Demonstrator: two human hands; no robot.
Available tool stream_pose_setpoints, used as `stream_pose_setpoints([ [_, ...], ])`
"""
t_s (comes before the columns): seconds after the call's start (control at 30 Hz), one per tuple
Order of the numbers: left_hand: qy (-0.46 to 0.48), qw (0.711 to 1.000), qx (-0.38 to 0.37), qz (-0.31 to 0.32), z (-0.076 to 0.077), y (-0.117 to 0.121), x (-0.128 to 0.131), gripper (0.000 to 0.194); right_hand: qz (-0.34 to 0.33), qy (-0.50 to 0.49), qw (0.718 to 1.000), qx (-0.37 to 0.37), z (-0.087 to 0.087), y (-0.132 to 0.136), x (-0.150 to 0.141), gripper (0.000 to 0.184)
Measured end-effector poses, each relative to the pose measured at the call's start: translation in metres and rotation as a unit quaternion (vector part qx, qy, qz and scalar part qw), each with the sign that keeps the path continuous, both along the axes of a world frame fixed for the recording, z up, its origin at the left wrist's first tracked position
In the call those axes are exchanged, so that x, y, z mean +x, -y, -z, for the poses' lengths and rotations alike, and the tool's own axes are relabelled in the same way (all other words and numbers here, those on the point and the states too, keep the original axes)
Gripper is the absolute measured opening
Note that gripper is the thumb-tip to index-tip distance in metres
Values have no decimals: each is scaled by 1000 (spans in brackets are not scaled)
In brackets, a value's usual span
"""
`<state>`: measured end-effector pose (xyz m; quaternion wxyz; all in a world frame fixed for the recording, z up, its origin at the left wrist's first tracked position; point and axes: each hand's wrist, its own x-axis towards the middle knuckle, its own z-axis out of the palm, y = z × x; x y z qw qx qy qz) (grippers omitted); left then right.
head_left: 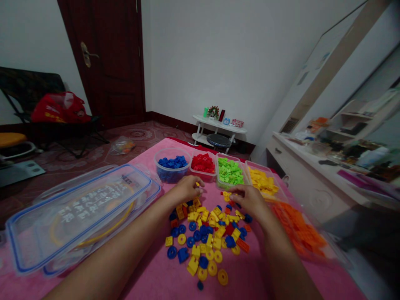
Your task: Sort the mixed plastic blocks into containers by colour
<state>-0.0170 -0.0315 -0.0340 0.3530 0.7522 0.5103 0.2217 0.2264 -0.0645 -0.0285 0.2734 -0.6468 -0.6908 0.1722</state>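
Forearms [134, 241], two, bare: reaching forward over a pink-covered surface [156, 277].

Left hand [189, 188]: over the far left part of the loose pieces, fingers bent. Small yellow piece [197, 183] visible at its fingertips; from where I stand I cannot tell whether they are clamped on it.

Right hand [248, 199]: well apart from the left, over the far right part of the same pieces, fingers curved inward; whether they are together on anything, I cannot tell.

Loose pieces [215, 241], one mixed spread: between the two hands and on their near side. Mostly yellow and blue, some orange and red; blocks and small rings.

Round clear tub [167, 177], blue pieces [175, 161] inside: just beyond the left hand.

Red pieces [203, 162], in a clear container: beyond the gap between the hands.

Green pieces [230, 171], likewise contained: just beyond the right hand.

Yellow blocks [262, 181], likewise: beyond the right hand, to its right.

Orange pieces [300, 229], likewise: right of the right hand.

Clear lids [87, 208], blue-edged, overlapping: left of the left hand.

White stand [200, 118]: far beyond both hands.
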Motion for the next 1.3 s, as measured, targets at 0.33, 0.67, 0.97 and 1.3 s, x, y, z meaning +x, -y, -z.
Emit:
stream_pose_setpoints([
  [0.33, 332, 883, -331, 19, 3, 1, 8, 40, -110, -126, 984, -67, -10, 13, -33, 25],
  [0.67, -125, 987, 43, 96, 11, -1, -6, 21, -140, 141, 977, -75, 2, 20, -49, 34],
  [0.97, -121, 986, 80, 77, 10, 0, -2, 22, -123, 184, 974, -46, 3, 19, -49, 21],
  [1.3, 225, 963, -134, 66, 13, -2, 14, 46, -65, -145, 985, 70, 3, 8, -56, 33],
])
